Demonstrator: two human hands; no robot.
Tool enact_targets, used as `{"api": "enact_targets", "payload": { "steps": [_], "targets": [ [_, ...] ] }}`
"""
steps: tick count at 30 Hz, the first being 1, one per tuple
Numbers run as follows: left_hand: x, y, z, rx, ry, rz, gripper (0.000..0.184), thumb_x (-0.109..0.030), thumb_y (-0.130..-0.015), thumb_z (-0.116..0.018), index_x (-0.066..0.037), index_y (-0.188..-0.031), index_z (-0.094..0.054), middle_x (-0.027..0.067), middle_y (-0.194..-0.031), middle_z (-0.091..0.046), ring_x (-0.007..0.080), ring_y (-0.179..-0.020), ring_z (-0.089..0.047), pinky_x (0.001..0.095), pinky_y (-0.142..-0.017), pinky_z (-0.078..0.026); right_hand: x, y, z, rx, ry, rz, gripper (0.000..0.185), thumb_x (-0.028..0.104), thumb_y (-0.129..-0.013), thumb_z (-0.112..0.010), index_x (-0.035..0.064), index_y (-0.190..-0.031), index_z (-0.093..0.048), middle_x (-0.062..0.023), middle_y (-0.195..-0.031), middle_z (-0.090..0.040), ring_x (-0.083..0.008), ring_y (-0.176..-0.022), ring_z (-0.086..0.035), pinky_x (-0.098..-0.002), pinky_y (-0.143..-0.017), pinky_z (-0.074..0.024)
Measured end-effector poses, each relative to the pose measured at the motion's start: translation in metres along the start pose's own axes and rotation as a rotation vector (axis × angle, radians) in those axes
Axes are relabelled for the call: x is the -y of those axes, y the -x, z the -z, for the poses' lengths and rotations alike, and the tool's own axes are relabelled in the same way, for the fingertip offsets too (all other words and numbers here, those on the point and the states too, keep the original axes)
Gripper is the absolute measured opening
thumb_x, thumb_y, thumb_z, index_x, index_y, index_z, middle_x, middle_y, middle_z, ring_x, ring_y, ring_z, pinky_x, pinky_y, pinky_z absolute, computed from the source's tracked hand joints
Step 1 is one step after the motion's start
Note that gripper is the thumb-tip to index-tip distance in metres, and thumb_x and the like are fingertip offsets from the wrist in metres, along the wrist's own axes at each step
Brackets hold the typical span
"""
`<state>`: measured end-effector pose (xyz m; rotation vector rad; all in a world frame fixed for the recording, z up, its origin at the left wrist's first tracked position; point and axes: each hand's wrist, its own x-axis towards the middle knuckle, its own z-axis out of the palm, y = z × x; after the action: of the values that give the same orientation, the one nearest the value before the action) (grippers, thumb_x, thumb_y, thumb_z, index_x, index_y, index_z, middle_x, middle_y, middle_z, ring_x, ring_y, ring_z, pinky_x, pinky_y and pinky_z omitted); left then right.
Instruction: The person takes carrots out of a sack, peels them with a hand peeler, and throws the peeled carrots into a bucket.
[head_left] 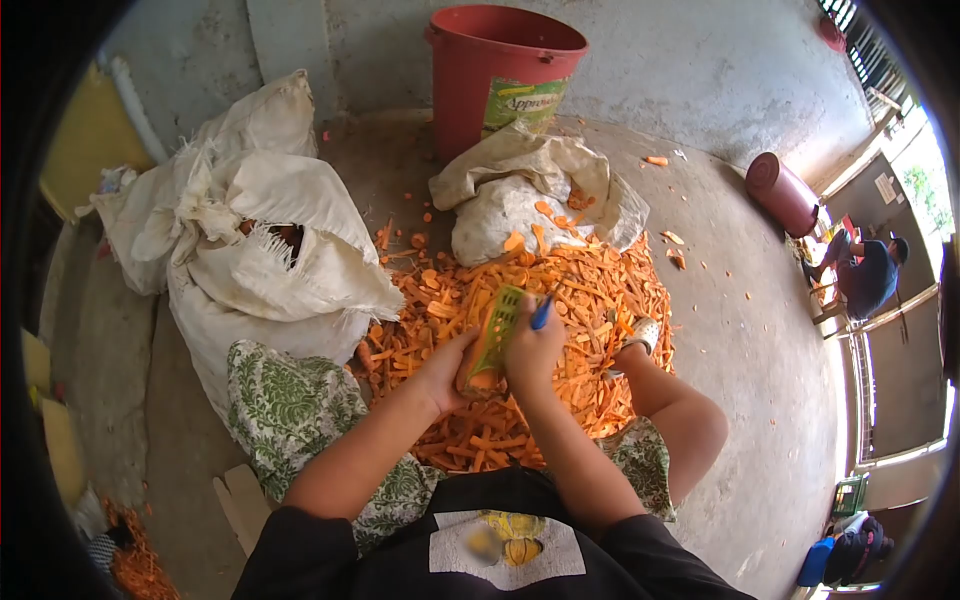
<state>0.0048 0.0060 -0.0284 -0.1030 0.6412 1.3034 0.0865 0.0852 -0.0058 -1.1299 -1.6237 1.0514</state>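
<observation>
My left hand [447,374] is closed round the lower left side of a green-and-yellow printed packet [497,325] with orange showing at its bottom end. Against the packet's right side, my right hand [535,350] grips a slim blue-handled tool [542,312]. Its thin dark tip points up and away from me; its exact kind is unclear. Both hands are above a large heap of cut orange pieces [600,290], strips and round slices, spread on the floor between my legs.
White woven sacks [280,230] bulge at the left, and a crumpled sack [500,215] lies behind the heap. A red bucket [465,90] stands by the wall. A red drum [783,193] and a seated person [865,280] are at the right. More orange pieces [140,560] lie lower left.
</observation>
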Motion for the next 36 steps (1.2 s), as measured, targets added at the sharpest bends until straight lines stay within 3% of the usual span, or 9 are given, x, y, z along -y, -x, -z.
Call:
{"api": "enact_targets", "payload": {
  "steps": [5,7,10,17,22,25,29,32,36],
  "targets": [
    [0.002,0.004,0.002,0.092,-0.072,0.015,0.037,-0.039,-0.089,-0.038,-0.007,-0.106,-0.048,0.0072,-0.085,-0.058,0.0191,-0.073,-0.059,0.0337,-0.059,-0.051,0.009,-0.003,-0.001,0.004,0.181,0.011,0.029,0.026,-0.088,-0.046,0.0011,-0.072,-0.047,-0.0143,-0.055,-0.048,-0.0243,-0.048,-0.045,-0.0355,-0.049,-0.0367],
    [-0.001,0.015,-0.009,-0.014,-0.475,0.167,0.039,-0.039,-0.090,-0.038,-0.005,-0.106,-0.047,0.0083,-0.084,-0.058,0.0191,-0.073,-0.059,0.0316,-0.060,-0.050,-0.033,-0.052,0.004,-0.319,0.356,0.075,0.028,0.025,-0.088,-0.046,0.0005,-0.073,-0.048,-0.0135,-0.057,-0.052,-0.0239,-0.050,-0.047,-0.0345,-0.049,-0.0377],
    [0.014,0.011,-0.001,0.057,-0.450,0.094,0.045,-0.041,-0.090,-0.034,-0.002,-0.106,-0.046,0.0108,-0.082,-0.057,0.0210,-0.075,-0.059,0.0350,-0.064,-0.051,-0.041,-0.100,0.038,-0.409,0.242,-0.059,0.028,0.024,-0.088,-0.045,0.0008,-0.073,-0.049,-0.0101,-0.056,-0.051,-0.0210,-0.048,-0.046,-0.0324,-0.048,-0.0379],
    [0.006,-0.003,0.005,0.053,-0.222,-0.011,0.042,-0.039,-0.092,-0.028,-0.003,-0.106,-0.047,0.0126,-0.088,-0.059,0.0246,-0.079,-0.060,0.0358,-0.067,-0.052,0.020,-0.026,0.024,-0.034,-0.139,-0.085,0.027,0.021,-0.088,-0.046,0.0025,-0.069,-0.046,-0.0026,-0.055,-0.046,-0.0105,-0.049,-0.041,-0.0293,-0.046,-0.0337],
    [0.002,0.003,0.000,0.082,-0.106,-0.017,0.032,-0.030,-0.091,-0.033,-0.006,-0.104,-0.050,0.0084,-0.088,-0.060,0.0175,-0.076,-0.061,0.0306,-0.061,-0.051,0.019,0.009,0.001,0.051,0.170,0.074,0.026,0.020,-0.087,-0.048,0.0016,-0.068,-0.044,-0.0110,-0.053,-0.045,-0.0226,-0.045,-0.041,-0.0337,-0.046,-0.0348],
    [0.005,0.001,-0.006,-0.138,-0.191,-0.123,0.031,-0.028,-0.091,-0.035,-0.005,-0.104,-0.050,0.0084,-0.086,-0.060,0.0166,-0.071,-0.060,0.0303,-0.059,-0.051,0.010,0.001,-0.003,0.050,0.244,0.026,0.025,0.020,-0.086,-0.049,0.0004,-0.071,-0.047,-0.0170,-0.056,-0.047,-0.0297,-0.048,-0.046,-0.0364,-0.049,-0.0377],
    [0.011,0.011,0.002,0.005,-0.532,0.059,0.038,-0.034,-0.091,-0.036,-0.001,-0.108,-0.046,0.0097,-0.086,-0.058,0.0175,-0.070,-0.059,0.0299,-0.061,-0.050,-0.021,-0.070,0.014,-0.313,0.394,0.012,0.026,0.023,-0.087,-0.047,0.0003,-0.075,-0.051,-0.0168,-0.062,-0.055,-0.0319,-0.056,-0.055,-0.0388,-0.051,-0.0414],
    [0.009,0.002,0.012,0.053,-0.454,0.059,0.043,-0.039,-0.090,-0.035,-0.002,-0.111,-0.042,0.0100,-0.085,-0.057,0.0187,-0.071,-0.058,0.0300,-0.061,-0.050,-0.036,-0.099,0.035,-0.428,0.372,-0.047,0.027,0.024,-0.088,-0.045,0.0000,-0.076,-0.052,-0.0124,-0.061,-0.056,-0.0262,-0.052,-0.054,-0.0367,-0.049,-0.0404],
    [0.004,0.004,0.002,-0.069,-0.242,0.029,0.042,-0.041,-0.090,-0.034,-0.004,-0.108,-0.045,0.0101,-0.085,-0.056,0.0195,-0.070,-0.058,0.0307,-0.060,-0.050,-0.001,-0.045,0.028,-0.125,-0.020,-0.057,0.028,0.022,-0.089,-0.044,-0.0003,-0.075,-0.053,-0.0055,-0.058,-0.053,-0.0130,-0.049,-0.048,-0.0275,-0.045,-0.0373]
  ]
}}
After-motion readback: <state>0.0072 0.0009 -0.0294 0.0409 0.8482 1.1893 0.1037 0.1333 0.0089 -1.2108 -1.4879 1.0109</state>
